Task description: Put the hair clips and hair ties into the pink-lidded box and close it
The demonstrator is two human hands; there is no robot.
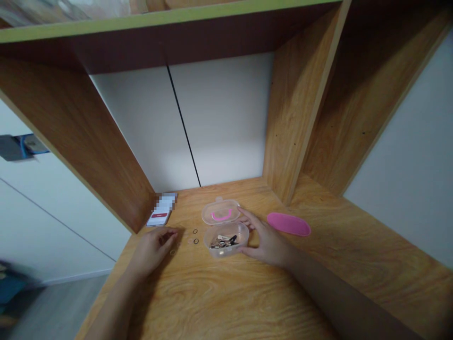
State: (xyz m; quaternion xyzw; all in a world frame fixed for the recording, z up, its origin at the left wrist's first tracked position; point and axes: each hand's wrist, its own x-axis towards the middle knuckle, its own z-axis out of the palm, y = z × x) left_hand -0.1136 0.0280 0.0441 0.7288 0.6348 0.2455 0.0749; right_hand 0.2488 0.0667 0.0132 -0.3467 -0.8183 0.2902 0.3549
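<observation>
On the wooden desktop (212, 293) stands a small clear plastic box (226, 240) holding a jumble of small metal items, perhaps keys or clips. My right hand (266, 243) wraps around its right side, with the thumb along the front and the fingers behind. Its clear hinged lid (221, 212), with a pink seal strip, lies open behind it. My left hand (154, 250) rests left of the box with its fingers curled down, close to several small dark rings (195, 236) on the wood. Whether those fingers pinch anything is hidden.
A pink oval plastic piece (289, 224) lies right of my right hand. A partly blurred white card or phone (161, 210) sits in the back left corner. Wooden shelf side panels (297, 108) and a white back panel (184, 123) enclose the desk, with a shelf overhead.
</observation>
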